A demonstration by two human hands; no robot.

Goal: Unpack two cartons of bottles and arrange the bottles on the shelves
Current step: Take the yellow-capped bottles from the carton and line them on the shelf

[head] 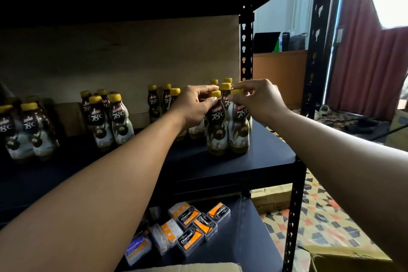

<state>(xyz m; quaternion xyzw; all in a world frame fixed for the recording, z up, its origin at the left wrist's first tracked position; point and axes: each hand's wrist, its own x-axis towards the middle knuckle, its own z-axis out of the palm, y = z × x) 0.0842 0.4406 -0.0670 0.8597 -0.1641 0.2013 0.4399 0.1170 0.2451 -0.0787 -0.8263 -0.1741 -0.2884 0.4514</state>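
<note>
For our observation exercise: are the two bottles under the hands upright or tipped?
Upright. Both bottles stand on their bases on the shelf; left hand and right hand pinch their caps.

At least fourteen yellow-capped bottles show on the shelf — two far left, four beside them, three mid-shelf, five at the right; others may be hidden. Below lie four Charcoal boxes — and one Smooth box.
</note>
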